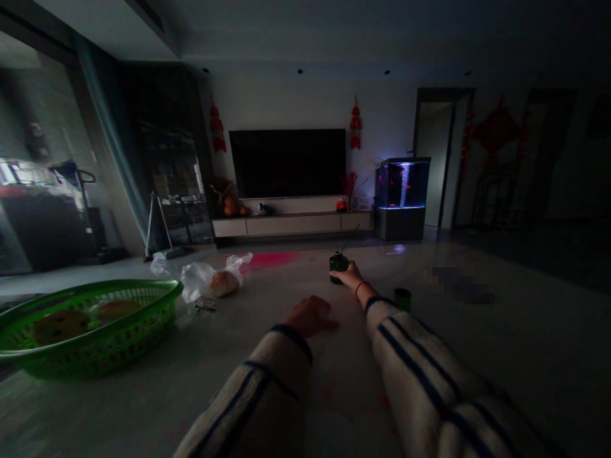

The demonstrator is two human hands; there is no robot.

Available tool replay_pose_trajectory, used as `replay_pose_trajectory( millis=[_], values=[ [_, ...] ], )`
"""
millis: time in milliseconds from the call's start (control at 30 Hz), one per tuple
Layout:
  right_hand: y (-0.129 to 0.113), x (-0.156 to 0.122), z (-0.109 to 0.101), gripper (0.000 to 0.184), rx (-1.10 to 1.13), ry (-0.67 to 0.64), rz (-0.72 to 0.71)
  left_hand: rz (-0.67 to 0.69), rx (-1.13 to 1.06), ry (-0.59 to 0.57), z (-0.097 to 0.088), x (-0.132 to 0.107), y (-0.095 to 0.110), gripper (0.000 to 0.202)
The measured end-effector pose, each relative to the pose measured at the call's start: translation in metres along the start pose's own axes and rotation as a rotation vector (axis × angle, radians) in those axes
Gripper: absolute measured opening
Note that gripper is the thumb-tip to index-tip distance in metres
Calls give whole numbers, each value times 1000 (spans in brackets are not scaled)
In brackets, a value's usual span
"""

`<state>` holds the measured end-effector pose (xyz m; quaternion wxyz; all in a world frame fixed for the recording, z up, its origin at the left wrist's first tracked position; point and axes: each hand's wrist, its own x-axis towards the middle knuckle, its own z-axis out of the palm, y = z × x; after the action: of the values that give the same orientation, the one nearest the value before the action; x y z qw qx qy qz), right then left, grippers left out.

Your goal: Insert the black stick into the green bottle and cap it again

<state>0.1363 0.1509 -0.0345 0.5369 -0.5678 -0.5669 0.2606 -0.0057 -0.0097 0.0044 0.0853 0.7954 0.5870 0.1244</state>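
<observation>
A small dark green jar (338, 261) with a thin stick poking out of its top stands far out on the pale table (501, 356). My right hand (349, 277) reaches out to it, fingers curled around its base. Beside my right wrist sits a small green cap or cup (402, 298). My left hand (309, 316) rests on the table nearer to me, palm down, fingers loosely bent and holding nothing. Both arms wear cream sleeves with dark stripes.
A green plastic basket (143, 318) holding round baked goods stands at the left. A clear plastic bag (200, 278) with a bun (224, 283) lies behind it. Beyond the table: a television, low cabinet and lit fish tank (401, 184). The room is dim.
</observation>
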Motion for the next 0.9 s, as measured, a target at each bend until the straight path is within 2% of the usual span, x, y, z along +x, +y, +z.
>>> replay_pose_trajectory(
  millis=[333,433,600,767,900],
  values=[
    [0,-1,-1,64,-44,-16,23,12,7,-17,-3,0,3,54],
    [-8,-6,-3,72,-85,-5,38,10,-4,-9,-3,0,2,53],
    [-31,-18,-1,83,-260,111,39,21,-5,6,0,3,-1,53],
    [-45,-26,4,63,-381,137,51,30,30,13,1,4,0,41],
    [-43,-24,3,58,-366,102,44,56,39,11,1,4,-2,34]
  ],
)
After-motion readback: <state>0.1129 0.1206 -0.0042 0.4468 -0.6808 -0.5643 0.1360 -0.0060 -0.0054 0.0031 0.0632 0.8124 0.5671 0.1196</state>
